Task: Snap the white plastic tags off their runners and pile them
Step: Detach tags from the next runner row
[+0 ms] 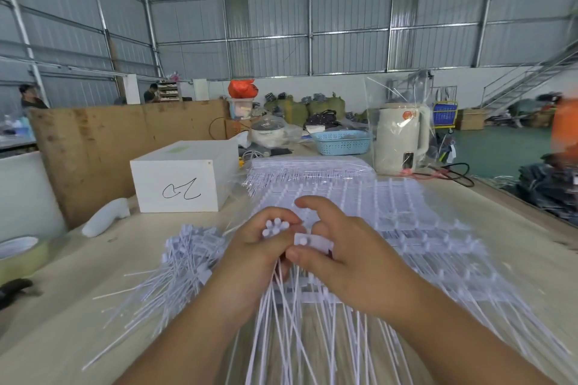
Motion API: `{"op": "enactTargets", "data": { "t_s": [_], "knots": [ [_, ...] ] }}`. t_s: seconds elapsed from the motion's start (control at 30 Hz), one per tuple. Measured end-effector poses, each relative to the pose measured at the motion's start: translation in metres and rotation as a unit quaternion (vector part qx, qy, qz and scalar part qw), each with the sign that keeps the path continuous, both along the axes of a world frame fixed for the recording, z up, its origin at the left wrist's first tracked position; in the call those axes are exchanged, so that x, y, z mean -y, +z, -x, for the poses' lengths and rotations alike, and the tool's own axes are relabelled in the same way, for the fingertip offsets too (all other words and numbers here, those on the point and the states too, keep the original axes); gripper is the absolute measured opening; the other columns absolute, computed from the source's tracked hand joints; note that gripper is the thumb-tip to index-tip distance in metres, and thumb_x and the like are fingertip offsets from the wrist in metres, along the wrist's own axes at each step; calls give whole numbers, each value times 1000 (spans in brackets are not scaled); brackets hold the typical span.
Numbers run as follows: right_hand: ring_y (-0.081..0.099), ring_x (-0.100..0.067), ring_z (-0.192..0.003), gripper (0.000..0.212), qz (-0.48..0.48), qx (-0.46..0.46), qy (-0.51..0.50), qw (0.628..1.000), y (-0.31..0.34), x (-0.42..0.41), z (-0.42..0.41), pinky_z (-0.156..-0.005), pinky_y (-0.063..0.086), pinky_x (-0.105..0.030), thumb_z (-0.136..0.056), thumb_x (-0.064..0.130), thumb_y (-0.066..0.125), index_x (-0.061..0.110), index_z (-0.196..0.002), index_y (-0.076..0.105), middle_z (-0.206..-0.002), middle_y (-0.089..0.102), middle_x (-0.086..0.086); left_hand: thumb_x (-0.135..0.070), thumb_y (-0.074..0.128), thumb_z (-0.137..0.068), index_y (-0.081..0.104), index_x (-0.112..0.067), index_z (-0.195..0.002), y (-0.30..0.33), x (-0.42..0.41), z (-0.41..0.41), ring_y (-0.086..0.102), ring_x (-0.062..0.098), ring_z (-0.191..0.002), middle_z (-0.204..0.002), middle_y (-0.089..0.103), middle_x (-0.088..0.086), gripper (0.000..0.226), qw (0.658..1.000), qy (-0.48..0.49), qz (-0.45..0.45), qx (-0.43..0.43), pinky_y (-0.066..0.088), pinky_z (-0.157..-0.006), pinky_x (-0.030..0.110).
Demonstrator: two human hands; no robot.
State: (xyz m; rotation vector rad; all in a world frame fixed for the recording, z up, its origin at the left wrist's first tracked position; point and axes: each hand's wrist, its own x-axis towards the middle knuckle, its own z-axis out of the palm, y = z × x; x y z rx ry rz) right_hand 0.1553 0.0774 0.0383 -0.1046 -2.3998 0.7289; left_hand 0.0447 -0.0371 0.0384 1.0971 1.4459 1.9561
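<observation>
Two bare forearms, no sleeves visible. Left hand [256, 255], right hand [347, 259]: no gloves, rings, watch.

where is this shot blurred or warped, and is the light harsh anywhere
Head view: wide-angle bending bows the wall beams and table edges; an orange shape at the right edge is smeared by motion blur; the left hand, right hand and the tags in the left hand's grip are fairly sharp; light is soft and even, with faint shadows and slight glare on the plastic bag.

White tags [187, 262]; white box [184, 176] (black scrawl); blue lattice basket [342, 142]; cream kettle [400, 141].
</observation>
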Motion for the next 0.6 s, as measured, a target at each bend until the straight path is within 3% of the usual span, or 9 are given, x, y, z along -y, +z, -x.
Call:
{"op": "enactTargets", "data": {
  "t_s": [0.13, 0.2, 0.3, 0.5, 0.6],
  "knots": [
    [53, 1, -59, 57, 5, -8, -14, 1000, 4, -4, -1, -60, 40, -24, -84, 59, 54, 49, -134, 29, -69, 56, 12, -14, 66, -73, 64, -17, -80, 1, 3, 3, 42, 16, -46, -59, 51, 8, 8, 998, -58, -10, 14, 35, -42, 21],
    [54, -2, -58, 56, -8, 13, -7, 1000, 3, -3, -1, -57, 43, -28, -87, 54, 54, 48, -135, 27, -72, 59, 9, -21, 69, -69, 64, -16, -81, 0, 3, 3, 45, 19, -53, -71, 54, 16, 14, 998, -63, 4, -31, 37, -46, 23],
    [56, -7, -61, 58, -35, 36, -12, 999, 2, -2, -1, -60, 50, -37, -91, 46, 51, 44, -140, 20, -72, 58, 7, -34, 76, -61, 65, -21, -80, -3, 4, 4, 49, 15, -53, -76, 61, 8, 26, 994, -61, 24, -83, 42, -48, 25],
    [57, -3, -72, 68, -57, 45, -28, 997, 0, 2, 0, -67, 49, -28, -92, 47, 49, 47, -144, 5, -90, 58, 11, -22, 74, -72, 64, -20, -80, -4, 3, 5, 52, 12, -56, -71, 61, 2, 13, 993, -40, 13, -109, 45, -50, 21],
    [55, 1, -68, 64, -60, 46, -29, 997, 0, 2, 0, -61, 45, -20, -92, 46, 51, 48, -140, 9, -87, 58, 10, -29, 77, -68, 63, -16, -82, -6, 2, 4, 51, 15, -53, -70, 59, 6, 23, 993, -25, 7, -116, 44, -46, 25]
  ]
}}
